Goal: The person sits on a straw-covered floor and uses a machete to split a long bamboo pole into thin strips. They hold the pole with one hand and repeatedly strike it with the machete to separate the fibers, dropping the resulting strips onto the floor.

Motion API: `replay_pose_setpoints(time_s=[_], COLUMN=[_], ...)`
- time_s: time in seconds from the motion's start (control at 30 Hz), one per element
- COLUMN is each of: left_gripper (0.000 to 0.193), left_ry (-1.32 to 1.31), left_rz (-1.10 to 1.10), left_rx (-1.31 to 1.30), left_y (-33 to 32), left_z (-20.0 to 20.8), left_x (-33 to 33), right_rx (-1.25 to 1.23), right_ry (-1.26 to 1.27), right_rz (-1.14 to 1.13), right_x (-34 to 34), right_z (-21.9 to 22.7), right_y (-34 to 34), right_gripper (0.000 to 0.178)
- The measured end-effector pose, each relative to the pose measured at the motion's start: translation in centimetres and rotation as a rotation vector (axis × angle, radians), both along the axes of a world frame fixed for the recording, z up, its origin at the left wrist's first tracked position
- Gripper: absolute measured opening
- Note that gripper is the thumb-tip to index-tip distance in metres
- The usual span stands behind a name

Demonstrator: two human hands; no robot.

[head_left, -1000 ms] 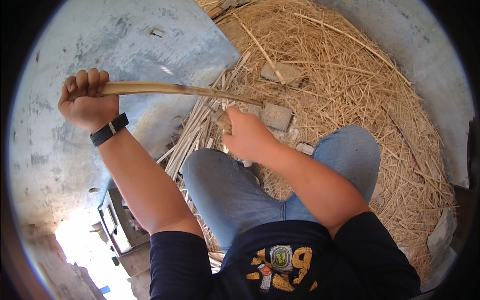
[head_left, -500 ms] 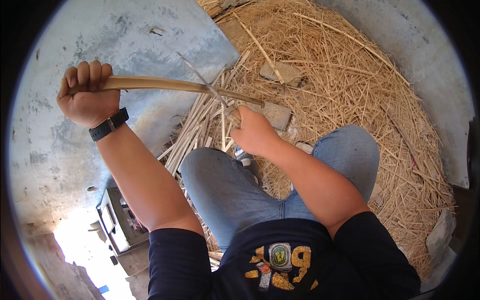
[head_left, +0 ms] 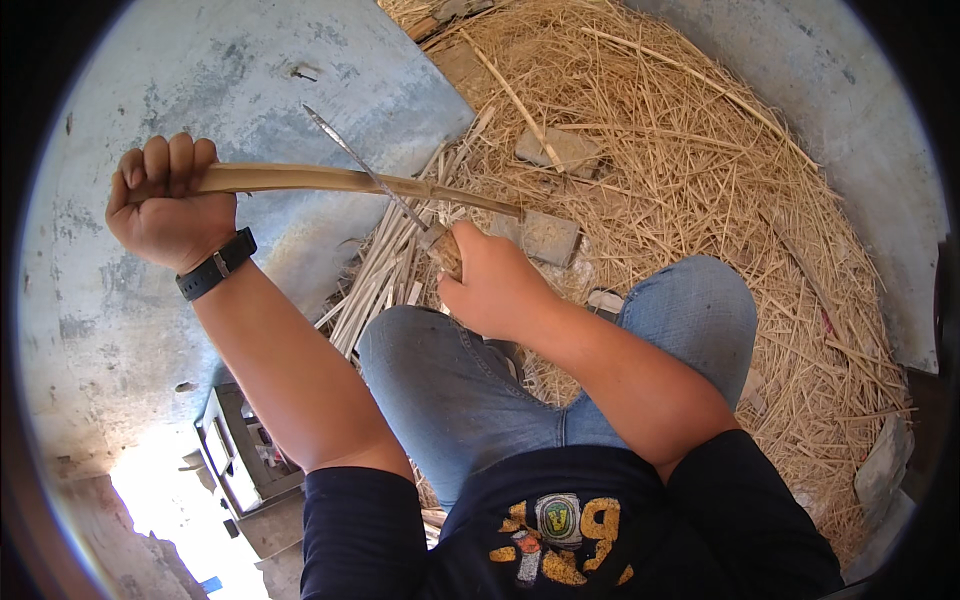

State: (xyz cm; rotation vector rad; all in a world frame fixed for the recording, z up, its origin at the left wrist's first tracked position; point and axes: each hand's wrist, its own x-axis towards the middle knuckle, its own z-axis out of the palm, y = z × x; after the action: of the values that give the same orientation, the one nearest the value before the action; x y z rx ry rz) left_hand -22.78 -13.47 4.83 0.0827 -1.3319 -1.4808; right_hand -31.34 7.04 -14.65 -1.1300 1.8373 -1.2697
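A long, slightly bowed strip of split bamboo (head_left: 310, 178) slants from upper left down toward a brick on the floor. My left hand (head_left: 172, 200) is closed in a fist around its upper end. In my right hand (head_left: 490, 280) is the wooden handle of a knife (head_left: 345, 147) with a long narrow blade. The blade crosses the bamboo strip near its middle and points up and to the left. From this view I cannot tell whether the edge bites into the bamboo. The strip's far end rests at or just above the brick (head_left: 550, 237).
Shavings and loose strips (head_left: 680, 140) cover the floor ahead and to the right. A bundle of pale split strips (head_left: 385, 270) lies beside my left knee. Another brick (head_left: 560, 148) sits farther off. A worn blue wall (head_left: 290, 60) stands on the left, with a small cabinet (head_left: 245, 450) below it.
My right hand has moved left and toward me, sliding the knife along the bamboo toward my left hand. The left hand has dropped slightly, still gripping the strip.
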Motion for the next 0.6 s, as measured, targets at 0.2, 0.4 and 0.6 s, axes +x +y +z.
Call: replay_pose_setpoints(time_s=[0.2,0.4,0.6], left_gripper=[0.021,0.019,0.017], left_ry=[-0.005,0.020,0.008], left_rz=[-0.002,0.235,0.219], left_rx=[-0.033,0.006,-0.030], left_y=[0.3,1.6,1.7], left_z=[0.1,-0.3,-0.6], left_x=[0.4,-0.3,-0.2], right_rx=[0.027,0.082,0.011], right_ry=[-0.052,-0.081,-0.098], right_rz=[-0.009,-0.086,-0.025], right_x=[0.2,0.2,1.4], right_z=[-1.2,-4.2,-1.2], right_y=[-0.7,-1.7,-0.1], right_gripper=[0.030,0.030,0.032])
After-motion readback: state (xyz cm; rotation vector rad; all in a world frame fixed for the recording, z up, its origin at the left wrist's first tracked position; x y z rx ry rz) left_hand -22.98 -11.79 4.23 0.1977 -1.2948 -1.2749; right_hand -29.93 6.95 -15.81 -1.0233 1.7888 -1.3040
